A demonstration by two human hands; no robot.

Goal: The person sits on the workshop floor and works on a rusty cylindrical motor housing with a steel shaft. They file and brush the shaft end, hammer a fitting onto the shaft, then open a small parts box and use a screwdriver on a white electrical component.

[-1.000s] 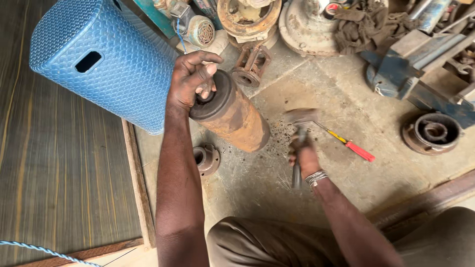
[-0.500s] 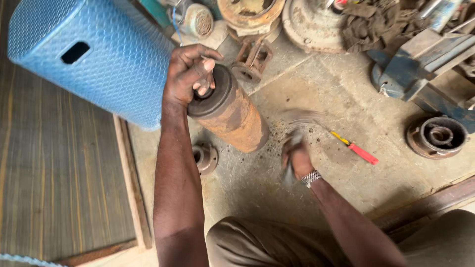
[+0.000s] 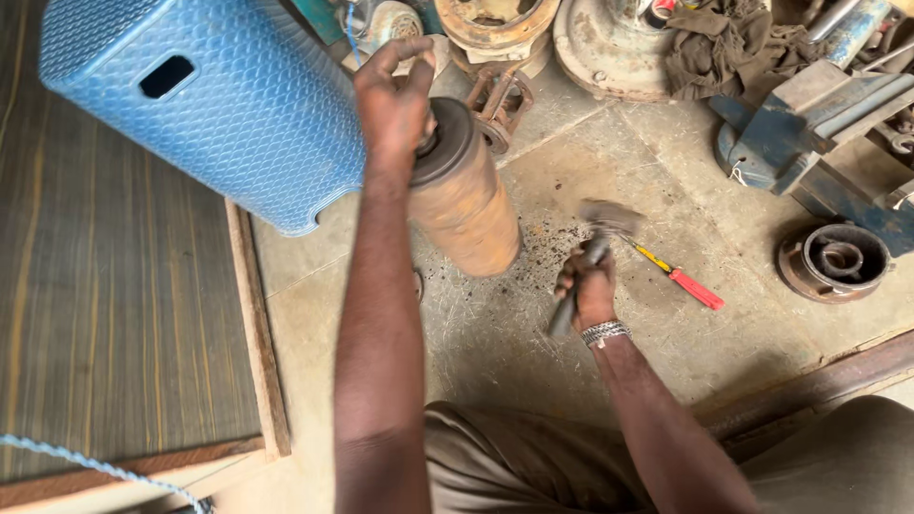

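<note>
A rusty brown cylinder [image 3: 464, 200] stands upright on the concrete floor. My left hand [image 3: 393, 93] rests on its dark top end, fingers spread over a small part at the centre. My right hand [image 3: 587, 288] grips the handle of a hammer [image 3: 592, 249], whose blurred metal head is lifted just right of the cylinder. A metal bracelet sits on my right wrist.
A blue plastic stool [image 3: 200, 105] lies tipped at the left. A red-handled screwdriver [image 3: 684, 281] lies on the floor. A round metal housing [image 3: 838, 259] sits at right, a blue vise [image 3: 809, 124] and rusty machine parts [image 3: 495, 29] at the back. Wooden boards [image 3: 252, 314] edge the left.
My right hand has taken the hammer off the floor and raised it beside the cylinder. My left hand stays on the cylinder's top, fingers now opened.
</note>
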